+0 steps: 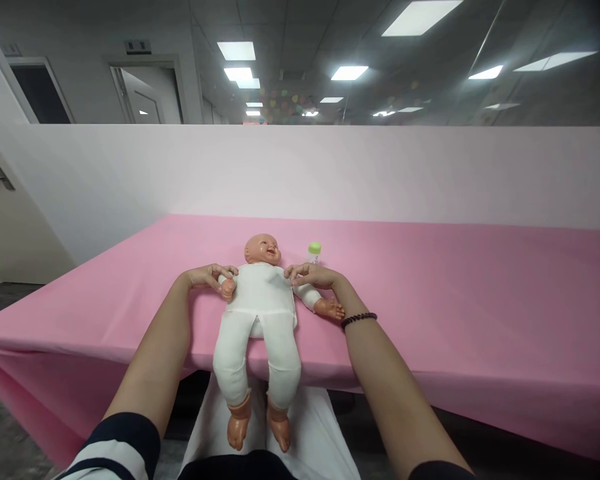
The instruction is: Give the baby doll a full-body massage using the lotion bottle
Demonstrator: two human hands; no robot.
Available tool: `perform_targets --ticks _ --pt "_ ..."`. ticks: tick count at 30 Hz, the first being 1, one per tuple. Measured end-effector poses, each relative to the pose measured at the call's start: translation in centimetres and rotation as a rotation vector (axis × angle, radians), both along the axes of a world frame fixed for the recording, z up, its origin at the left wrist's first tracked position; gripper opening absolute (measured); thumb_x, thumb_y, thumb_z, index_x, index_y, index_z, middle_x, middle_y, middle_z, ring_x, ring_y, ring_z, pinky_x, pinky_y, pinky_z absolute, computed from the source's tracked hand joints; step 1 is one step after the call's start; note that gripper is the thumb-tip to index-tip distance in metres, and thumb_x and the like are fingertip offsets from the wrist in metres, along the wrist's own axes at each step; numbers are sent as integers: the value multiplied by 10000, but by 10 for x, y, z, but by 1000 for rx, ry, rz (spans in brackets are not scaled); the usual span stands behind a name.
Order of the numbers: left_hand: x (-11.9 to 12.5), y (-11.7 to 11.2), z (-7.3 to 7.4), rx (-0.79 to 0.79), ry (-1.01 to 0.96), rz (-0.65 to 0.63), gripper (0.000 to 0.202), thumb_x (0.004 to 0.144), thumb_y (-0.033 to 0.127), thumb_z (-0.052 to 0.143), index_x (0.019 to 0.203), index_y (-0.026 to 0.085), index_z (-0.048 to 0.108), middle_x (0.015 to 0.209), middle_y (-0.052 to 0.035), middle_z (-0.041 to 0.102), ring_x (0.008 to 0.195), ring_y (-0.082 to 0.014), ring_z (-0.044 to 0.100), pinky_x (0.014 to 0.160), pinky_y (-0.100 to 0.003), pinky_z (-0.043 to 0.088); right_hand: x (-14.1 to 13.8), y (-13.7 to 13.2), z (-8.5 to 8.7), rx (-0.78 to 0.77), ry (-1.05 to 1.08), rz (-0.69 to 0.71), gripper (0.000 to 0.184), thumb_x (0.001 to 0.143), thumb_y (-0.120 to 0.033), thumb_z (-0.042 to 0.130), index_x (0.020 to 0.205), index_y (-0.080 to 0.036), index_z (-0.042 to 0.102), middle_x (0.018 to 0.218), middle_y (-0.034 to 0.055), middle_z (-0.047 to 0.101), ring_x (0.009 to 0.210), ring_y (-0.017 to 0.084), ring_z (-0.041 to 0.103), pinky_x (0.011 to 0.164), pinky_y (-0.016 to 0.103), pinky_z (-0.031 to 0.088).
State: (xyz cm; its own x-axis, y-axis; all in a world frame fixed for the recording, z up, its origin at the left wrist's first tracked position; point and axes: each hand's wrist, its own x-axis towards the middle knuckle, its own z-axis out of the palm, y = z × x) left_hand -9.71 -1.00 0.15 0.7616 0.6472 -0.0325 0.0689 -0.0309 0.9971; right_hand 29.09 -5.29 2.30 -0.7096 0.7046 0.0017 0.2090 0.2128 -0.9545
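"Nearest the lens, your bare forearms [153, 353] reach forward, the left one coming out of a navy-and-white striped sleeve [123, 437]. What is the biggest thing before you?"

"You have a long table draped in smooth pink cloth [470, 300]. Behind it runs a plain white wall [380, 170], with dark glass [305, 60] above that shows bright ceiling panels. Your legs, in white trousers [325, 437], are at the near edge."

"And the baby doll with a tan plastic head and white cloth body [260, 287]?"

"It lies on its back in front of you, between your arms, head away from you. Its legs pass over the table's near edge, and its bare feet [239, 427] hang above your lap."

"How are your hands set?"

"Your left hand [211, 275] curls at the doll's arm on that side, your right hand [313, 273] at its other shoulder. Both touch the white cloth with bent fingers; whether they pinch it or merely rest there, we can't tell."

"Anything smaller?"

"Just beyond your right hand you have a small clear bottle with a green cap [315, 249], upright and partly hidden. Around your right wrist sits a dark beaded bracelet [359, 320], just beside the doll's outstretched hand [330, 309]."
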Motion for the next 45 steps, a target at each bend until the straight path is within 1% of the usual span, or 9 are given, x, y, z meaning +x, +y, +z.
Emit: perform_targets --ticks 4,7,9,12,22,29,37,42,45 --pt "-1 -3 3 20 17 2 334 481 135 925 780 210 794 1171 -88 628 1060 -285 662 810 -381 599 -3 -3 2 28 33 -81 282 741 -394 804 945 -217 724 1041 43 663 999 200 610 897 329 499" --pt "-2 -6 5 -24 35 -29 465 511 137 920 942 232 773 1081 -86 676 975 -273 691 806 -407 601 -2 -2 2 60 18 -222 343 709 -389 815 971 -210 685 1011 46 667 932 202 617 824 318 520" --pt "-3 -7 5 -82 50 -68 586 546 133 907 1087 268 725 1017 -68 700 890 -252 705 782 -411 601 3 -2 2 72 -93 -285 388 661 -385 847 965 -215 675 1012 49 671 928 215 623 789 316 526" --pt "-4 -6 3 -89 36 -64 587 536 110 903 1063 271 701 1115 -69 693 905 -247 700 758 -391 601 12 -4 6 37 -311 -357 505 549 -361 915 976 -230 681 1017 65 683 921 246 636 732 323 536" --pt "-11 4 -5 45 -28 10 547 504 251 941 1000 210 715 1173 -107 649 931 -229 659 751 -342 578 26 -22 24 -266 -489 -250 603 482 -322 945 992 -203 646 970 94 686 794 270 683 625 377 572" --pt "-12 -2 1 50 -80 93 536 513 199 927 1001 192 707 1135 -126 674 935 -240 658 752 -327 549 24 -28 32 -270 -202 -288 751 566 -334 916 1233 -258 577 873 22 672 670 191 649 528 274 507" --pt "2 3 1 -15 -254 291 608 697 286 864 1254 277 622 1036 -51 691 913 -218 676 843 -369 526 17 -12 22 -112 248 -434 348 860 -398 664 1170 -243 631 1008 57 692 931 206 686 815 321 582" --pt "21 3 3 -10 -253 365 533 775 401 820 1244 254 614 1061 -54 685 932 -205 661 843 -335 500 10 -6 16 -188 370 -254 670 730 -217 795 1353 -265 553 1230 76 674 1144 227 655 1052 400 507" --pt "28 3 3 8 -263 395 522 773 414 821 1218 239 613 1053 -49 677 906 -190 651 829 -323 492 1 -8 18 -130 293 -222 728 694 -243 846 1365 -288 566 1317 80 619 1152 230 630 1021 411 516"
